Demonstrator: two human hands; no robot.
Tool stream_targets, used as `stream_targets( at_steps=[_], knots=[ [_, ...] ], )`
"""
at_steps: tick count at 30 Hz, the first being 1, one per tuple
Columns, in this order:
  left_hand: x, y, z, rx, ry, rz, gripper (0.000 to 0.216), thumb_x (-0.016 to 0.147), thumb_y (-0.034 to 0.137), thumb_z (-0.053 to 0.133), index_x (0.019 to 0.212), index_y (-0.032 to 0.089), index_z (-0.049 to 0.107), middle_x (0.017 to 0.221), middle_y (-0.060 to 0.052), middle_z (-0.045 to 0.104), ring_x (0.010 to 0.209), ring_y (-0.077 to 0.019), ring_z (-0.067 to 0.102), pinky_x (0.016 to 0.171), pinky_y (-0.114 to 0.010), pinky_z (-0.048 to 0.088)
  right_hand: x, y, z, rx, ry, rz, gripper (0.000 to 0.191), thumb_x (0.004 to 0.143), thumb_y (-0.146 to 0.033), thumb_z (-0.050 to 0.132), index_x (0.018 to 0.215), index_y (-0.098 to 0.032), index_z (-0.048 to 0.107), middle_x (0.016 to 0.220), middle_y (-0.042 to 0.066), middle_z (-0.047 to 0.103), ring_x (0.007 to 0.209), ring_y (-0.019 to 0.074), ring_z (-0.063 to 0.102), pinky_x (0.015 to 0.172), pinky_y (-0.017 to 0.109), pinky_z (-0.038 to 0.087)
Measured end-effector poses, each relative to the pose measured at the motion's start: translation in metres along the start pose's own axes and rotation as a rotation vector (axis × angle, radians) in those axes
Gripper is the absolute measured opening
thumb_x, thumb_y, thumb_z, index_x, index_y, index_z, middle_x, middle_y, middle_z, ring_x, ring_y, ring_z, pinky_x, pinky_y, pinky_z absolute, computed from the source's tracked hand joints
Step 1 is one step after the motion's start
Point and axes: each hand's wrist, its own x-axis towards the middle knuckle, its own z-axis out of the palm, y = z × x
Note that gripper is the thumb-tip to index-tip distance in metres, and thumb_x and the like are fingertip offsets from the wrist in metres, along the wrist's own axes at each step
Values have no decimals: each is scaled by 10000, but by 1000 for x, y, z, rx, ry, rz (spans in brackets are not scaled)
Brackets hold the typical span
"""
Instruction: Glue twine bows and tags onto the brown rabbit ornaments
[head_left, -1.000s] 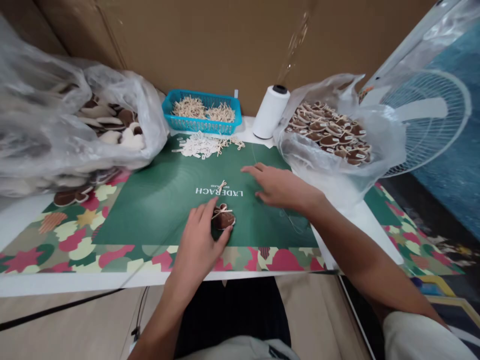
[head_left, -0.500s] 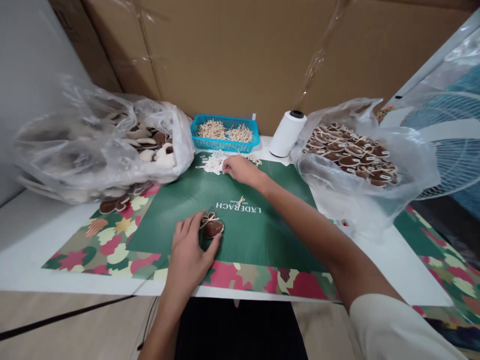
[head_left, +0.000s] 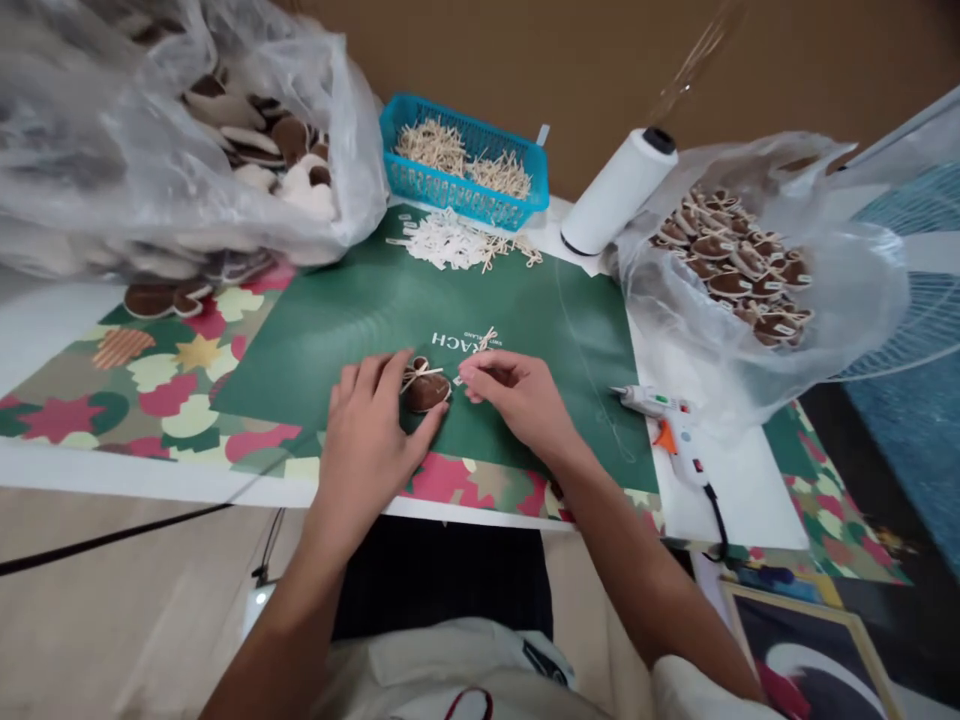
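Note:
A small brown heart-shaped piece with a tan bow [head_left: 425, 388] lies on the green mat [head_left: 360, 310]. My left hand [head_left: 367, 440] rests flat beside it, fingers and thumb bracketing the piece. My right hand [head_left: 514, 395] is just right of it, fingertips pinched on a small white tag [head_left: 459, 379]. A loose tan bow [head_left: 488, 338] lies on the mat's white lettering. A pile of white tags [head_left: 446, 243] sits at the mat's far edge.
A blue basket of tan bows [head_left: 465, 165] and a white thread spool [head_left: 619, 190] stand at the back. Plastic bags of brown pieces lie at left [head_left: 165, 140] and right [head_left: 742, 270]. A glue gun [head_left: 667, 420] lies right of the mat. A fan stands at far right.
My right hand has come back from the pile of white tags to the brown piece, now pinching a tag. The left hand stayed by the piece. The camera tilted down.

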Motion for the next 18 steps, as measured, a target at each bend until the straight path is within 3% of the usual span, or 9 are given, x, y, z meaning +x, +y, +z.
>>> stream_targets(
  at_steps=[6,14,18],
  knots=[
    [0,2,-1,-9,-24,-15,497,984,413,657,1405,156,594,1327,-144,655,1185,-364,579,1025,-502,495,-4,2,13,-107,42,-84,130,884,-342,765,890,-230,831,918,16,828,841,182,743,832,331,582],
    [1,4,0,-14,-50,-35,473,972,409,657,1390,198,590,1338,-135,645,1203,-358,570,1044,-500,477,-8,2,14,-251,22,-158,139,937,-291,715,883,-225,825,904,1,822,822,170,726,787,307,553],
    [1,4,0,-18,-55,-36,460,968,400,659,1379,203,597,1331,-130,648,1203,-358,565,1044,-504,476,-8,8,20,-375,110,-246,93,926,-251,742,920,-245,835,882,0,785,715,137,648,745,296,542]
  ],
)
